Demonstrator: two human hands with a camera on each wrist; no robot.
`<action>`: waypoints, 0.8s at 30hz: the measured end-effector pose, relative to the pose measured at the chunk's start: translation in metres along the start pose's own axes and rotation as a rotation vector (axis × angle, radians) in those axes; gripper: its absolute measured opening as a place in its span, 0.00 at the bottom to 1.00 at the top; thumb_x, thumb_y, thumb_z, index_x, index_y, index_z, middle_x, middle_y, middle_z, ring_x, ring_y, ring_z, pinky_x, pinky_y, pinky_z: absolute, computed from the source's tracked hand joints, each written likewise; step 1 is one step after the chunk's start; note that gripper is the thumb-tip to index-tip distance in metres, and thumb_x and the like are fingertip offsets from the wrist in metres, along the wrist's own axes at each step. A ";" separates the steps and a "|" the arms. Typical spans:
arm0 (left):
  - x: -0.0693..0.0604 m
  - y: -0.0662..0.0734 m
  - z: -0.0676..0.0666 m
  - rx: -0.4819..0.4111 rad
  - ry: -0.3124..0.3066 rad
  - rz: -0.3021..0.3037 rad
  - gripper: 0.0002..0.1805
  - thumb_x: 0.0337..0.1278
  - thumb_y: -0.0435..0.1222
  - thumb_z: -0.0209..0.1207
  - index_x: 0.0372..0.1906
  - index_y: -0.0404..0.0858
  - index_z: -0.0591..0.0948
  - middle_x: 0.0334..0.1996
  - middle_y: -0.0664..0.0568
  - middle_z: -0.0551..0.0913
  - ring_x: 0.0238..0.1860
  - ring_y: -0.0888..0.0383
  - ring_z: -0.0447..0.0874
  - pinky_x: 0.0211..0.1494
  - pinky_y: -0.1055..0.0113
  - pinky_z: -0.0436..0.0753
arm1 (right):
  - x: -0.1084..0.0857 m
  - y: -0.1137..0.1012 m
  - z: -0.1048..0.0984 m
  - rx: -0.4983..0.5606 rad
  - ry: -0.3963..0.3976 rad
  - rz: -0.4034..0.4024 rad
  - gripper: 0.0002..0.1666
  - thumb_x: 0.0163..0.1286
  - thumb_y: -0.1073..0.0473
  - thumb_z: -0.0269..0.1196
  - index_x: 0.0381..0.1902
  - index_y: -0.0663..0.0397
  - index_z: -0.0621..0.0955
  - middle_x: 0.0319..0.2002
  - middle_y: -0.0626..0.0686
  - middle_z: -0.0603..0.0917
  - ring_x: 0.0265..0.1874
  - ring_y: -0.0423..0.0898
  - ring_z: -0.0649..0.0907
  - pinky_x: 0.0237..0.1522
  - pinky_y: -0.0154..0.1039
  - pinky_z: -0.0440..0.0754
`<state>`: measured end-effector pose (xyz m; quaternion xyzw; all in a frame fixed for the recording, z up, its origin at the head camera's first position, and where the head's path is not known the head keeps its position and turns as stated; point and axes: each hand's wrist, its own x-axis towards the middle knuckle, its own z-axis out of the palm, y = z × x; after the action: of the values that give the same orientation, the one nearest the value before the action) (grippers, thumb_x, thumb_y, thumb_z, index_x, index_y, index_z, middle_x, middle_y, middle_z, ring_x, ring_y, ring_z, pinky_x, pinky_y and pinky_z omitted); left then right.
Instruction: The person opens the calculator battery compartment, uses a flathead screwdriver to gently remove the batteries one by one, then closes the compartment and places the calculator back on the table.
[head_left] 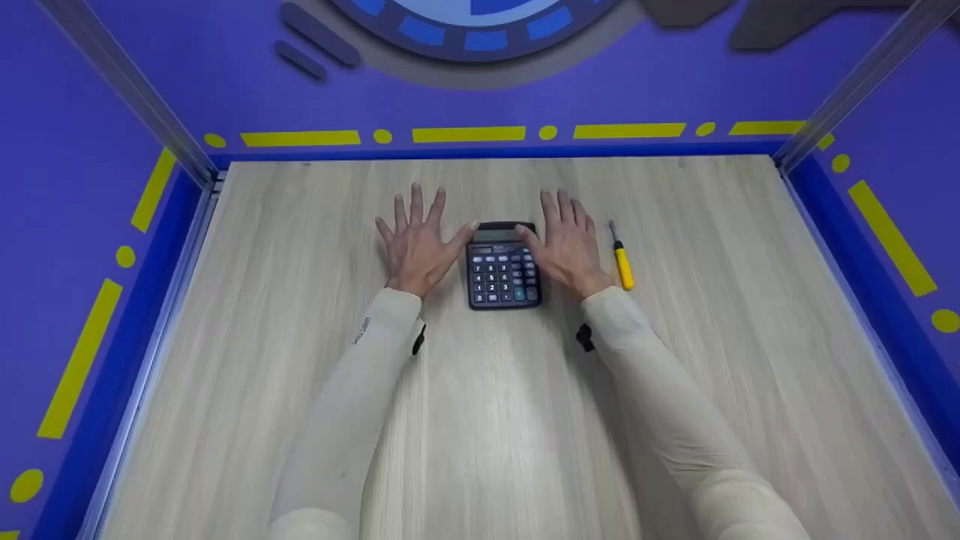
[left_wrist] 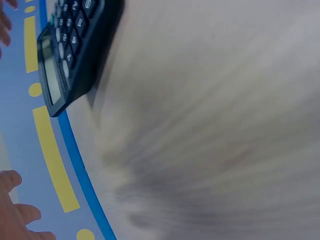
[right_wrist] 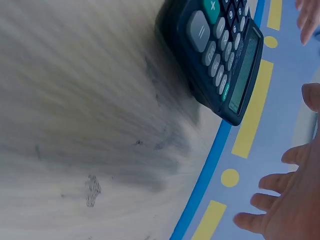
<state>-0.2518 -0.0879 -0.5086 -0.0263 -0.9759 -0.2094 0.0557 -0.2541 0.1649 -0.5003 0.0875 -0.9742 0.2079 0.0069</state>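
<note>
A black desk calculator (head_left: 492,277) lies face up on the table, its display toward the back wall. To its left is my left hand (head_left: 420,251), fingers spread and straight, the thumb near the calculator's upper left edge. My right hand (head_left: 568,251) is on the other side, fingers straight, with its thumb over the display's right end in the head view. In the right wrist view a gap shows between the right hand (right_wrist: 295,200) and the calculator (right_wrist: 215,55). The left wrist view likewise shows the left hand (left_wrist: 15,212) apart from the calculator (left_wrist: 70,50). Neither hand holds anything.
Just right of the right hand lies a screwdriver (head_left: 622,262) with a yellow and black handle, its tip toward the back. Blue panels with yellow marks (head_left: 469,135) enclose the wooden table (head_left: 487,435) at the back and both sides. Metal posts (head_left: 847,82) stand at the back corners.
</note>
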 end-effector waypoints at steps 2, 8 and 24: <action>-0.001 0.001 0.000 -0.043 0.004 -0.011 0.52 0.67 0.77 0.42 0.86 0.53 0.58 0.87 0.43 0.45 0.84 0.35 0.40 0.78 0.24 0.39 | 0.000 0.000 0.001 0.031 0.007 0.008 0.52 0.82 0.30 0.49 0.87 0.55 0.51 0.85 0.65 0.50 0.82 0.64 0.53 0.81 0.62 0.52; -0.007 0.005 -0.002 -0.218 -0.015 -0.080 0.50 0.69 0.75 0.41 0.86 0.52 0.59 0.86 0.43 0.48 0.84 0.37 0.43 0.80 0.28 0.45 | -0.004 0.003 0.002 0.191 0.018 0.072 0.50 0.82 0.31 0.49 0.87 0.55 0.54 0.82 0.66 0.57 0.79 0.64 0.62 0.77 0.62 0.63; -0.018 0.009 -0.009 -0.910 -0.128 -0.268 0.48 0.74 0.72 0.31 0.87 0.50 0.54 0.85 0.51 0.54 0.84 0.48 0.50 0.84 0.51 0.53 | -0.012 0.005 0.007 0.483 -0.026 0.235 0.42 0.84 0.34 0.46 0.81 0.57 0.66 0.74 0.64 0.73 0.73 0.60 0.73 0.76 0.56 0.68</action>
<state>-0.2322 -0.0840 -0.4993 0.0651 -0.7815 -0.6186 -0.0491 -0.2430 0.1686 -0.5097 -0.0243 -0.8999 0.4324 -0.0510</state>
